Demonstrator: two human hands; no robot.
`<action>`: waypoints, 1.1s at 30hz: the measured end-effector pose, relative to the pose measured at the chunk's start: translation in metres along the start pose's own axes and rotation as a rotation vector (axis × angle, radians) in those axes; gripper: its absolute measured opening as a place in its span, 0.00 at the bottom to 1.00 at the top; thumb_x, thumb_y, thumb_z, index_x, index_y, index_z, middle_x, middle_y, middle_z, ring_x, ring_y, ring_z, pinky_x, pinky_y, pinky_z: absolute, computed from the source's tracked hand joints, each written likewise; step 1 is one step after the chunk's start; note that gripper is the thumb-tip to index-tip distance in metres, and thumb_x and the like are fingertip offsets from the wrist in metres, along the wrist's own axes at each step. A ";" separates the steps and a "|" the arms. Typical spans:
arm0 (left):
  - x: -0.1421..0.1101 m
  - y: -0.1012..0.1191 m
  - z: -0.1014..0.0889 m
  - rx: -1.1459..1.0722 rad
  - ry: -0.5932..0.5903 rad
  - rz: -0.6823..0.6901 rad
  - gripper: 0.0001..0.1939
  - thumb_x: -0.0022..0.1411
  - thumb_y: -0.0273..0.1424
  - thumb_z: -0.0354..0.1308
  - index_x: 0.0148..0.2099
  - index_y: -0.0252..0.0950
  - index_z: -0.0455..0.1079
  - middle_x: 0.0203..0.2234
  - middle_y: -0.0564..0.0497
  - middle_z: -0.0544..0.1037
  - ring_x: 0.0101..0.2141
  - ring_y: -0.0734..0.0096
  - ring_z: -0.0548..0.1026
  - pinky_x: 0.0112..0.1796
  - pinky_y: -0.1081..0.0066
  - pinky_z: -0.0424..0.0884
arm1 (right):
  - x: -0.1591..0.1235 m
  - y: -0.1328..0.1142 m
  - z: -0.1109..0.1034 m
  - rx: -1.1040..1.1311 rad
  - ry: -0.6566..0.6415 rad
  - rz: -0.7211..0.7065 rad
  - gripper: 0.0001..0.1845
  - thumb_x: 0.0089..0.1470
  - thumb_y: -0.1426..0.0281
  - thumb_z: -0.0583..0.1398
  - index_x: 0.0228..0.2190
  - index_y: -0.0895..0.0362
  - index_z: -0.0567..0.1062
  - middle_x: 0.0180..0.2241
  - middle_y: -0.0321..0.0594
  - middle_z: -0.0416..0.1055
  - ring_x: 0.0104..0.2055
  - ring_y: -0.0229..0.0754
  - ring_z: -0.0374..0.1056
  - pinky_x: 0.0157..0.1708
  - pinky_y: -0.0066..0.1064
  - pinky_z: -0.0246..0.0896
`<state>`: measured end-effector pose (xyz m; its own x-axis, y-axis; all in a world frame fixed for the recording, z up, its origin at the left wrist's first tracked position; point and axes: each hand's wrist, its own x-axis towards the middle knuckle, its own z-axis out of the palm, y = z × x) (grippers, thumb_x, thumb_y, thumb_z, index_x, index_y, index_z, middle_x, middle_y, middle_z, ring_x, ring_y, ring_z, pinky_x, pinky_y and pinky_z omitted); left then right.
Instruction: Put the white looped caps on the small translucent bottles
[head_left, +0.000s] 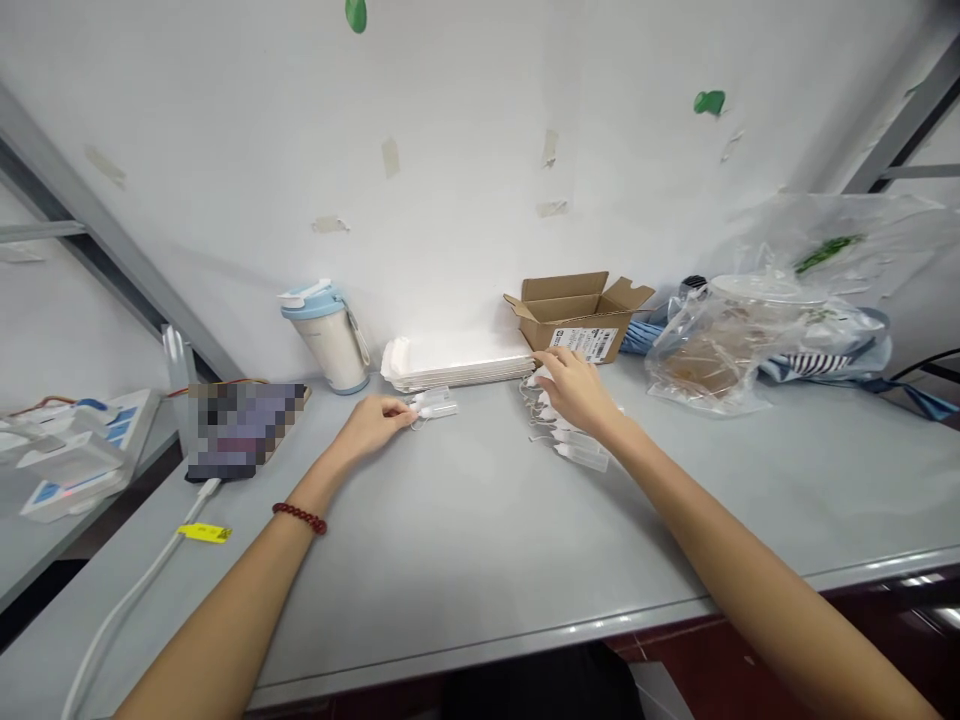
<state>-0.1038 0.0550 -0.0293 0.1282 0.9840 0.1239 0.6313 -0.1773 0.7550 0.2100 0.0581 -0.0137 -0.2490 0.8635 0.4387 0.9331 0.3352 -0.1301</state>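
Note:
My left hand [373, 422] pinches a small white plastic piece [433, 404] on the grey table [465, 560], fingers closed on its left end. My right hand [574, 388] lies over a heap of similar small white pieces [577, 450], fingers curled down onto them; what they grip is hidden. A stack of flat white trays [457, 362] lies just behind both hands, against the wall. An open cardboard box [576, 315] stands right behind my right hand.
A blue-and-white lidded cup [328, 335] stands at the back left. A phone on a white cable [127, 600] with a yellow tag [204, 533] lies at the left. Plastic bags [757, 335] over a container crowd the back right. A neighbouring bench holds white boxes [71, 465].

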 end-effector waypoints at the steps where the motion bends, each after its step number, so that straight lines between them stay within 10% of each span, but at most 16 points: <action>1: 0.001 -0.003 0.000 0.004 -0.003 -0.007 0.13 0.46 0.40 0.62 0.24 0.35 0.76 0.21 0.50 0.77 0.27 0.64 0.71 0.28 0.71 0.61 | 0.003 0.005 -0.001 -0.019 -0.024 0.003 0.20 0.59 0.71 0.51 0.53 0.57 0.66 0.52 0.52 0.65 0.51 0.57 0.59 0.44 0.45 0.57; 22: -0.004 0.009 -0.006 -0.012 -0.011 -0.113 0.14 0.45 0.41 0.61 0.23 0.34 0.73 0.16 0.52 0.70 0.19 0.73 0.63 0.22 0.74 0.54 | 0.020 0.022 0.004 0.049 -0.195 0.011 0.21 0.53 0.78 0.54 0.49 0.55 0.73 0.48 0.48 0.71 0.51 0.58 0.58 0.43 0.43 0.54; 33: -0.020 0.024 0.008 0.744 0.173 0.051 0.16 0.58 0.31 0.49 0.45 0.32 0.70 0.40 0.37 0.73 0.44 0.46 0.69 0.34 0.61 0.67 | 0.018 0.016 0.006 0.030 -0.092 0.001 0.17 0.54 0.78 0.53 0.44 0.59 0.75 0.44 0.51 0.71 0.48 0.56 0.59 0.41 0.41 0.51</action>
<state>-0.0851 0.0308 -0.0193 0.0876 0.9523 0.2923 0.9845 -0.1275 0.1205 0.2185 0.0813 -0.0126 -0.2720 0.8945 0.3548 0.9257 0.3439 -0.1575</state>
